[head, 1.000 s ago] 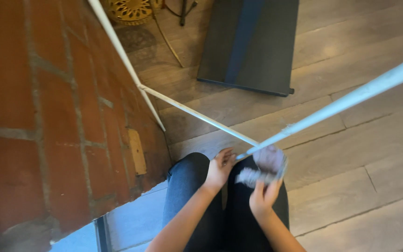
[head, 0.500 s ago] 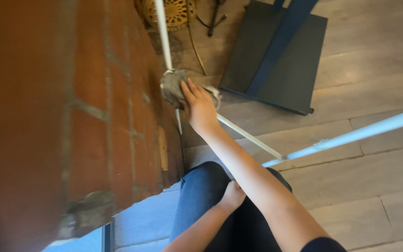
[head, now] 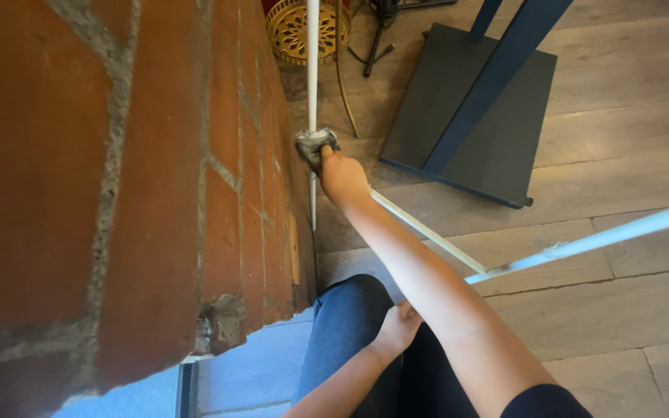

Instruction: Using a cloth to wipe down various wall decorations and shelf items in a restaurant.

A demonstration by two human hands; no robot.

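Beside the brick wall: we look down along its face [head: 118, 170] to a wooden plank floor [head: 621, 131].
Right hand: our right hand [head: 340, 174] is stretched far forward on a straight arm, fingers curled tight around a grey rag [head: 313, 144].
Rag: bunched up, pressed against a thin white pole [head: 312, 62] that runs close along the wall; rag and pole touch, and the rag sits at the hand's fingertips.
White frame: a second white bar [head: 427, 232] slants back from below the hand toward us and meets a thicker pale bar [head: 621, 232] that crosses to the right edge.
Left hand: our left hand [head: 398, 325] rests low on our lap, against the dark jeans [head: 342, 333]; the fingers are bent in, though we cannot tell whether they hold anything.
Beyond the rag: a round gold openwork stand [head: 292, 31] sits by the foot of the wall, with dark cables just to its right.
Right of the pole: a flat black base plate [head: 458, 116] lies on the floor with a dark blue post [head: 505, 70] rising from it, well apart from the rag.
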